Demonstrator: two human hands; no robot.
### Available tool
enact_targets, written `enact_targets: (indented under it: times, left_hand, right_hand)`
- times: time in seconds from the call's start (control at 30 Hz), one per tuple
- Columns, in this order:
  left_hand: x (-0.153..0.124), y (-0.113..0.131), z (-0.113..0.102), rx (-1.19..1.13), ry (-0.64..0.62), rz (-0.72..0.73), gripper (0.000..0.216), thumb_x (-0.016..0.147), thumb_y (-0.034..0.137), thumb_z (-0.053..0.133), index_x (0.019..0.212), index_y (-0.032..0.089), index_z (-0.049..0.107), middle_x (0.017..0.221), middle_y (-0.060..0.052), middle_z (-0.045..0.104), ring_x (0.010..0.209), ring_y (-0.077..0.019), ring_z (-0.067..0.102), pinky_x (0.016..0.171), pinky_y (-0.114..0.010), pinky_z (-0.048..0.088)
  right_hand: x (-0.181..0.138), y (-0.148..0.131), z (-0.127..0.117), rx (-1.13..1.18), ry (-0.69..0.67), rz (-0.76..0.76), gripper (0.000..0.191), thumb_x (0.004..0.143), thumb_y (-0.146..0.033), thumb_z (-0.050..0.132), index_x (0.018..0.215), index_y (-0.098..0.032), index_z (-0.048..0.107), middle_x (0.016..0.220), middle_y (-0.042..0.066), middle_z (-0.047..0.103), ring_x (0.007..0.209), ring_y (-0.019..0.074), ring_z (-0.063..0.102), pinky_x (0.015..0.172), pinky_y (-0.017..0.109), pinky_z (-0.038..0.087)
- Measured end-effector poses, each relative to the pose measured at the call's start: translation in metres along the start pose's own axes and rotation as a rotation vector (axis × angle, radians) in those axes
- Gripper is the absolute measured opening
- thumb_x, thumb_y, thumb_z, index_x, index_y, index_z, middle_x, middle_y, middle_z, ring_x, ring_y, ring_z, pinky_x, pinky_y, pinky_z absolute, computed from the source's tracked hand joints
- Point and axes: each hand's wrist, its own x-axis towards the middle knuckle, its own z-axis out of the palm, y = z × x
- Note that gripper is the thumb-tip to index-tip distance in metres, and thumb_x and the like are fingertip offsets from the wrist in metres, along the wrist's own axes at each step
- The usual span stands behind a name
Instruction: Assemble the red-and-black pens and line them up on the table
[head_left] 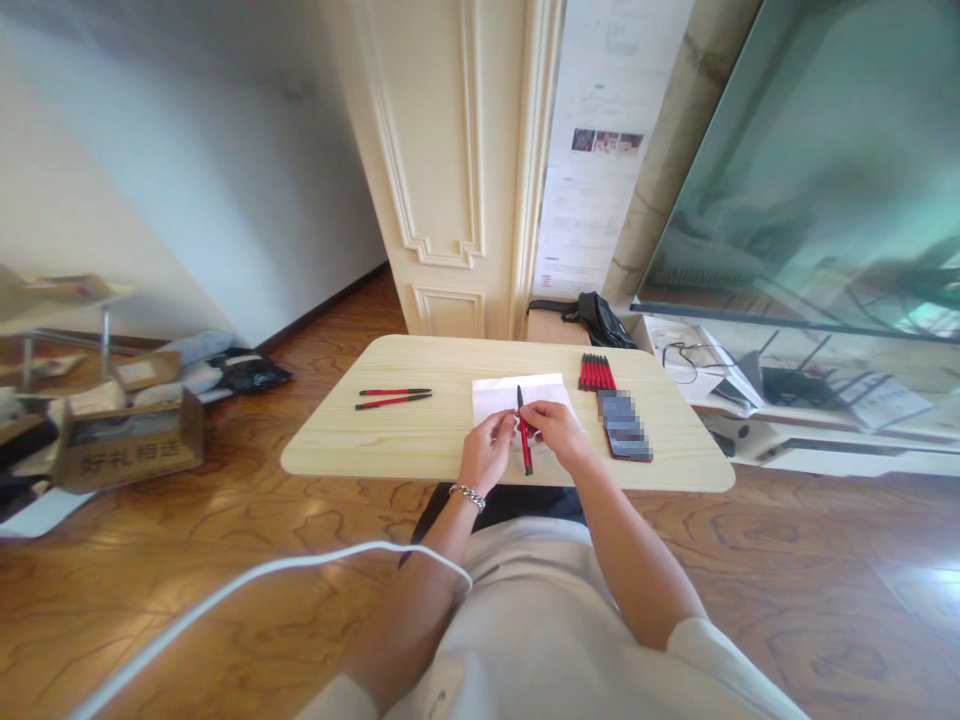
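A red and black pen (526,452) is upright in the picture over a white sheet of paper (486,394), its black end pointing away from me. My right hand (556,430) pinches the pen from the right, near its black part. From the left, my left hand (489,447), with a chain bracelet at the wrist, brings its closed fingertips up against the pen's side. Whatever those left fingers hold is too small to make out. Two more red and black pens (394,397) lie on the left of the table.
The pale wooden table (330,440) has rounded corners. On its right lie a row of several red and black pens (597,372) and a phone (624,425). A white cable (300,563) crosses near my left arm. Cardboard boxes (131,440) stand on the floor at left.
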Motion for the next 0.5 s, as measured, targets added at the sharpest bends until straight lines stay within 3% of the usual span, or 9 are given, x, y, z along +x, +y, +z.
enact_targets:
  times: [0.1,0.17,0.33,0.43,0.5]
  left_hand:
    - [-0.005,0.007,0.012,-0.279,-0.084,-0.094,0.046,0.088,0.049,0.048,0.122,0.02,0.057,0.099,-0.008,0.07,0.074,-0.0184,0.069,0.061,-0.029,0.057]
    - [-0.007,0.009,0.016,-0.392,-0.117,-0.148,0.049,0.086,0.05,0.052,0.125,0.021,0.055,0.102,-0.008,0.069,0.069,-0.0171,0.069,0.056,-0.027,0.056]
    - [-0.01,0.008,0.017,-0.502,-0.058,-0.212,0.045,0.076,0.045,0.067,0.109,0.015,0.062,0.086,-0.009,0.07,0.062,-0.0139,0.066,0.053,-0.022,0.05]
    - [-0.011,0.008,0.021,-0.544,-0.01,-0.261,0.042,0.07,0.042,0.072,0.099,0.014,0.061,0.079,-0.007,0.07,0.059,-0.0127,0.064,0.055,-0.024,0.049]
    - [-0.013,0.01,0.025,-0.536,0.001,-0.286,0.039,0.068,0.042,0.074,0.092,0.013,0.061,0.075,-0.006,0.069,0.058,-0.0126,0.062,0.055,-0.024,0.049]
  right_hand:
    - [-0.016,-0.002,0.007,0.241,0.006,0.042,0.033,0.074,-0.049,0.06,0.076,-0.016,0.065,0.061,0.0,0.058,0.054,0.0108,0.052,0.049,0.022,0.041]
    - [-0.021,-0.002,0.009,0.254,0.03,0.058,0.031,0.072,-0.047,0.061,0.075,-0.016,0.066,0.062,0.0,0.059,0.055,0.0119,0.053,0.05,0.024,0.043]
    - [-0.019,-0.001,0.004,0.032,0.211,-0.058,0.026,0.069,-0.04,0.067,0.078,-0.016,0.07,0.071,0.003,0.066,0.066,0.0156,0.058,0.061,0.027,0.047]
    - [-0.015,-0.003,0.004,0.079,0.266,-0.084,0.035,0.071,-0.045,0.065,0.09,-0.016,0.069,0.073,0.003,0.067,0.064,0.0146,0.057,0.058,0.026,0.045]
    - [-0.015,-0.006,0.008,0.118,0.292,-0.082,0.038,0.073,-0.05,0.062,0.088,-0.016,0.069,0.071,0.003,0.065,0.06,0.0134,0.055,0.053,0.024,0.042]
